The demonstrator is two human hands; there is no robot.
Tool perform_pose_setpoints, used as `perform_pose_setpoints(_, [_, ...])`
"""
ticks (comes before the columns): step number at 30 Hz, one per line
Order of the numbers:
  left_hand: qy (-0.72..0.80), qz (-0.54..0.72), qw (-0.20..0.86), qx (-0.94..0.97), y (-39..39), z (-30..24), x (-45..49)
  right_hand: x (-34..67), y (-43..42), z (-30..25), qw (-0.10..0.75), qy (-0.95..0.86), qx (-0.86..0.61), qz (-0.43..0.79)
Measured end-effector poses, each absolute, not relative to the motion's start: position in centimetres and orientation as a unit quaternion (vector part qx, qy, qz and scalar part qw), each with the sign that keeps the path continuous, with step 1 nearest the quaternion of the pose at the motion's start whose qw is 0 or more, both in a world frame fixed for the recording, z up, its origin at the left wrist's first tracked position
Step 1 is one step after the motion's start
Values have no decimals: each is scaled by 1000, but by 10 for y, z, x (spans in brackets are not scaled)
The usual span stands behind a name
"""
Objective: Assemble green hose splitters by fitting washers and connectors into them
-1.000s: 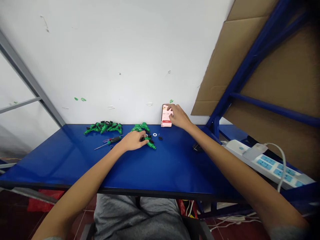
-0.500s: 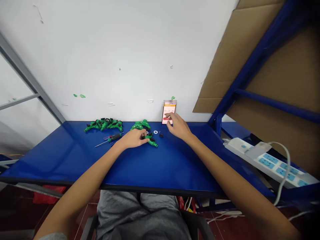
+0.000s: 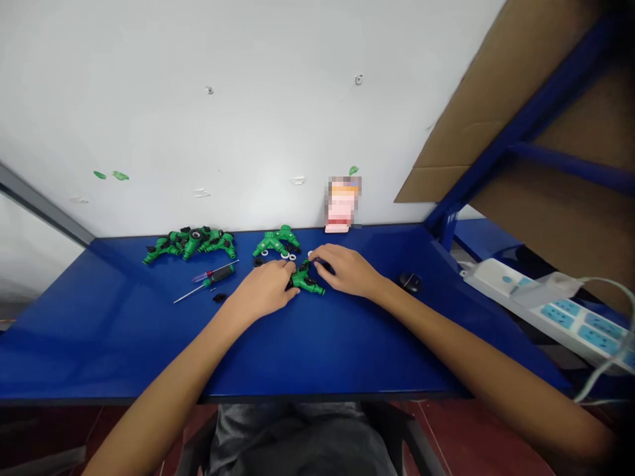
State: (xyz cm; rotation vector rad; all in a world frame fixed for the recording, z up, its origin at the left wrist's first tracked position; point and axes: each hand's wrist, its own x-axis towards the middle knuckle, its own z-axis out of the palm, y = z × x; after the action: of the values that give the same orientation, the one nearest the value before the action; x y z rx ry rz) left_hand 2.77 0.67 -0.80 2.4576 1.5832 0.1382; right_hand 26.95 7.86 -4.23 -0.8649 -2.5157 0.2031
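My left hand (image 3: pixel 268 288) is closed around one side of a green Y-shaped hose connector (image 3: pixel 310 285) resting on the blue table; part of it is hidden under the fingers. To its right, my right hand (image 3: pixel 347 270) hovers low with curved fingers, thumb and index finger apart. The index fingertip is beside a small white ring (image 3: pixel 311 254), partly covered. Behind my left hand lies another green connector piece (image 3: pixel 270 243), with several white rings (image 3: pixel 284 255) and black bits around it.
Several green connectors with black parts (image 3: pixel 192 243) are piled at the back left. Two screwdrivers (image 3: pixel 211 280) and a small black part (image 3: pixel 219 298) lie before them. A phone (image 3: pixel 341 206) leans on the wall. A dark object (image 3: pixel 410 282) and a power strip (image 3: pixel 550 311) are at right.
My right hand has drawn back from the phone screen and come down beside the green connector. My left hand keeps its hold. The view has shifted.
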Motion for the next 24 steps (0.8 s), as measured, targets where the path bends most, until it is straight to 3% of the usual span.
perform_pose_setpoints(6, [543, 51, 137, 827, 11, -8, 29, 281, 89, -41, 284, -911, -292, 68])
perform_pose_setpoints(18, [525, 90, 122, 838, 20, -18, 27, 320, 186, -10, 512, -712, -480, -11])
perform_pose_setpoints(24, [525, 96, 102, 840, 21, -19, 31, 307, 227, 8, 543, -685, -485, 20])
